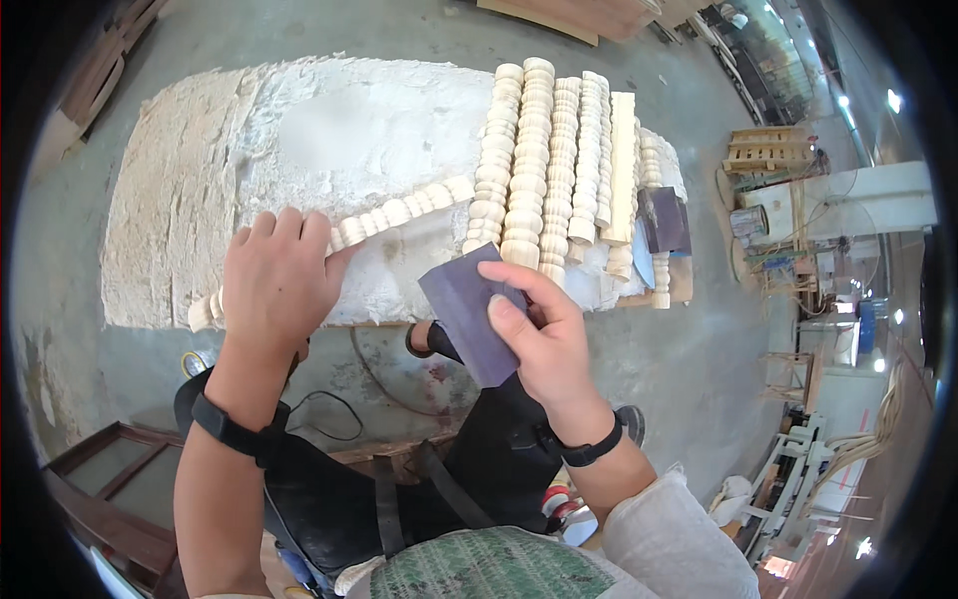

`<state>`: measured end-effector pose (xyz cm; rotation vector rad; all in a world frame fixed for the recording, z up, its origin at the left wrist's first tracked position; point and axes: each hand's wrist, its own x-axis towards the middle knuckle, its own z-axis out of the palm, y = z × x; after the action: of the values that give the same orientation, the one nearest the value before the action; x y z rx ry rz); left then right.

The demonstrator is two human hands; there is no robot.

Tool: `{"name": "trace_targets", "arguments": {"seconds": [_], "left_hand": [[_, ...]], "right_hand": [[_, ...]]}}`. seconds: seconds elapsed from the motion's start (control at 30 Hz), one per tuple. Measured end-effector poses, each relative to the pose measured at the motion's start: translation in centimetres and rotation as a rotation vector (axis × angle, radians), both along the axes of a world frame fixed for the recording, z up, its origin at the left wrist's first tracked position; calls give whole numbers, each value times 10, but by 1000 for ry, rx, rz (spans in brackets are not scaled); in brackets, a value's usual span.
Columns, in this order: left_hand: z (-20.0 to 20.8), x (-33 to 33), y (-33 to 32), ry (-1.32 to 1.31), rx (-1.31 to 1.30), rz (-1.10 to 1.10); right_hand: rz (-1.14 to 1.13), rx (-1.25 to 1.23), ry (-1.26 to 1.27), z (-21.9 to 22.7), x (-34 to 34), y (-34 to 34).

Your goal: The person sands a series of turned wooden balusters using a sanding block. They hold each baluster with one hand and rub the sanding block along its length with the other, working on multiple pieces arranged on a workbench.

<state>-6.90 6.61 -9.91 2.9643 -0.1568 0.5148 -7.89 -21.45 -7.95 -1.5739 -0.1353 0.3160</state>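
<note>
My left hand point(277, 272) is closed over a turned wooden spindle point(407, 208) that lies slantwise on the padded white work surface point(389, 110). One end of the spindle shows below the hand at the left; its far end reaches almost to a row of other spindles. A folded sheet of dark purple sandpaper point(477, 317) is pinched in my right hand point(547, 339), thumb on its face and fingers behind. The sandpaper hangs just past the near edge of the surface, apart from the held spindle. Several pale turned spindles point(529, 160) lie side by side to the right.
More dark sandpaper point(667, 220) rests at the surface's right end. A brown wooden frame point(110, 489) stands on the floor at lower left, and a cable point(344, 414) lies below the table edge. Wooden pallets point(768, 150) and machinery point(788, 479) stand to the right.
</note>
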Motion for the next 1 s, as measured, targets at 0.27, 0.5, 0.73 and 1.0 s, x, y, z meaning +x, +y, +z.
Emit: {"name": "trace_targets", "arguments": {"seconds": [0.27, 0.5, 0.73, 1.0], "left_hand": [[7, -14, 4, 12, 26, -78], [10, -33, 33, 56, 87, 4], [8, -41, 51, 48, 62, -53], [8, -40, 47, 52, -12, -84]], "right_hand": [[-56, 873, 609, 2, 14, 14], [135, 1073, 774, -4, 12, 28], [163, 1008, 577, -7, 14, 36], [-72, 396, 263, 9, 24, 43]]}}
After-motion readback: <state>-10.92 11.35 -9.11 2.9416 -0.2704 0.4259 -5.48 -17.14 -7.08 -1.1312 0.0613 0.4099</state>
